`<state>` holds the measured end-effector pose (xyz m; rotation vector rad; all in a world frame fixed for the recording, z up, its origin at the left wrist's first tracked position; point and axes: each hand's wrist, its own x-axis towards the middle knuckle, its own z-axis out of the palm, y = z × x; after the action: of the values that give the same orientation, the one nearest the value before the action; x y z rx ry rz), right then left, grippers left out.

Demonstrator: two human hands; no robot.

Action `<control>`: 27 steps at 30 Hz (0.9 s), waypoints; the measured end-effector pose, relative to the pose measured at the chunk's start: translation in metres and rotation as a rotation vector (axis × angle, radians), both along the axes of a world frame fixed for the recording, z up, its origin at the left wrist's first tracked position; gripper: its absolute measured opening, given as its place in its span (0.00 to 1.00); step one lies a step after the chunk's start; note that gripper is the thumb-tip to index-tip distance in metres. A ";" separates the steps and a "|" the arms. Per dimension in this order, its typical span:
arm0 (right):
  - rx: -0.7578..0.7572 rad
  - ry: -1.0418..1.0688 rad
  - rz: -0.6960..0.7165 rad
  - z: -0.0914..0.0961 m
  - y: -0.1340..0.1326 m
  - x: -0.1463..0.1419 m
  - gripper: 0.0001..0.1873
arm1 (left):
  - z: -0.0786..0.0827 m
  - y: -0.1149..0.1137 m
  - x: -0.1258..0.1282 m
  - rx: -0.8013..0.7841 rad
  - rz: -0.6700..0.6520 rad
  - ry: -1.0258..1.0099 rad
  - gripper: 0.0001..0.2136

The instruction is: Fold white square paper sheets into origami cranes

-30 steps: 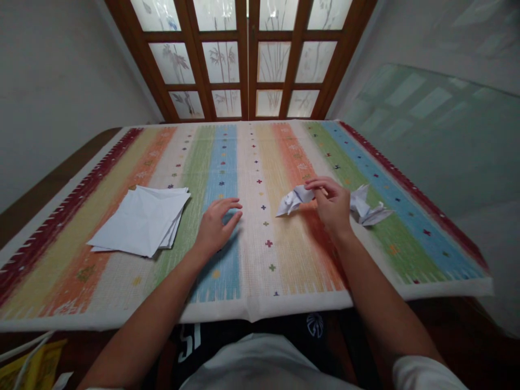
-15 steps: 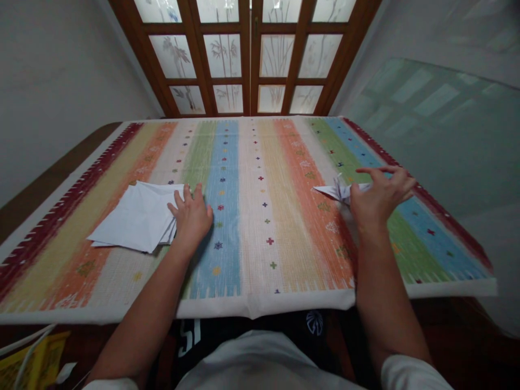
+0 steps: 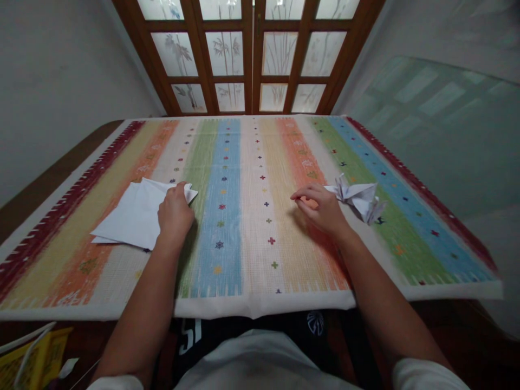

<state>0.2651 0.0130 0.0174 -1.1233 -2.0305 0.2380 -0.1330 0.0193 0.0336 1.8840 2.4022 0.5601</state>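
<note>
A stack of white square paper sheets (image 3: 128,219) lies on the left part of the table, its corners unevenly fanned. My left hand (image 3: 176,212) is at the stack's right edge, fingers curled over and gripping the paper; some fingertips are hidden. My right hand (image 3: 323,210) hovers over the yellow and orange stripes, its thumb and index tips drawn together in a loose ring with nothing seen between them. Just beyond its wrist, to the right, stand folded white paper cranes (image 3: 359,197), close together and partly covered by the hand.
A striped tablecloth (image 3: 252,254) covers the table. Wooden doors with glass panes (image 3: 252,59) stand behind its far edge. On the right leans a glass panel (image 3: 442,141) against the wall. A yellow basket (image 3: 34,355) sits below the table at lower left.
My right hand has left the paper cranes and moved left, its fingers drawing together. My left hand has shifted slightly left and its spread fingers have curled onto the paper stack.
</note>
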 end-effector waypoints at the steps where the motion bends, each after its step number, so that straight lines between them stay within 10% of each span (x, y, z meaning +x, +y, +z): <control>1: -0.019 -0.006 0.004 0.000 0.000 0.000 0.09 | 0.000 0.001 0.000 0.022 -0.025 -0.010 0.32; 13: -0.234 -0.127 0.290 -0.002 -0.013 -0.014 0.28 | -0.021 -0.054 0.098 0.121 -1.115 -0.382 0.17; 18: -0.232 -0.164 0.305 -0.007 -0.008 -0.011 0.13 | -0.016 -0.062 0.099 0.020 -1.274 -0.467 0.16; 23: -0.343 -0.159 0.282 -0.012 -0.001 0.002 0.17 | -0.001 -0.048 0.073 -0.150 -1.263 -0.383 0.45; 27: -0.366 -0.141 0.219 -0.011 0.001 0.011 0.17 | -0.001 -0.038 0.059 -0.207 -1.212 -0.332 0.45</control>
<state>0.2760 0.0143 0.0065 -1.1580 -2.2991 0.6809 -0.0739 -0.0191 0.0326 2.3830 0.7804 0.4085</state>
